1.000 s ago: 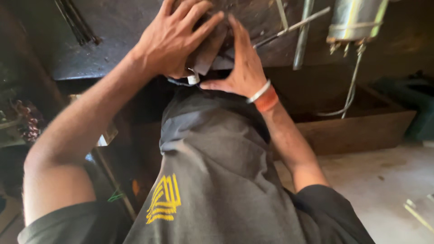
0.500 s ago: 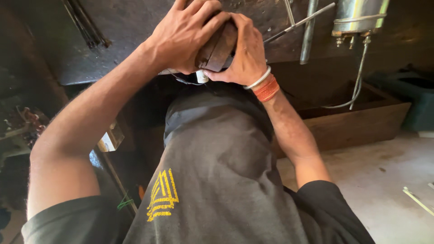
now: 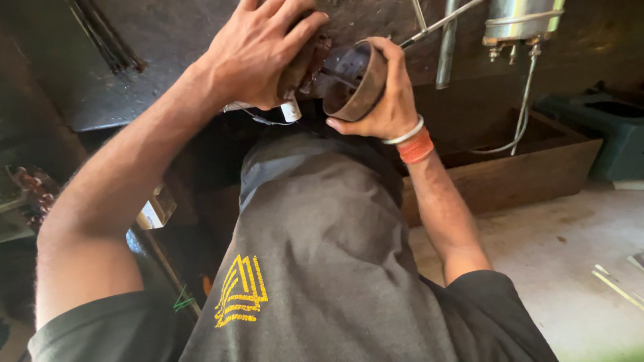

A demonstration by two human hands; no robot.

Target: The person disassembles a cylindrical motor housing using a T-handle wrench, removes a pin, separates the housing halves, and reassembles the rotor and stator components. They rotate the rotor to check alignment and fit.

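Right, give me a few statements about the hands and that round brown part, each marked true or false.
1. The right hand holds a round brown cup-shaped part. True.
2. The left hand hangs free, touching nothing. False: it grips a dark rusty piece.
3. The right wrist wears an orange band. True.
4. The cup-shaped part lies on the floor. False: it is held up at the hands.
5. A wooden box sits at the right. True.

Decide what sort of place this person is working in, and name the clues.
Probably a repair workshop, perhaps for motors or electrical parts. The right hand holds a rusty round metal cap, the left hand grips a greasy part, a metal cylinder with wires sits nearby, and a worn wooden tray stands behind.
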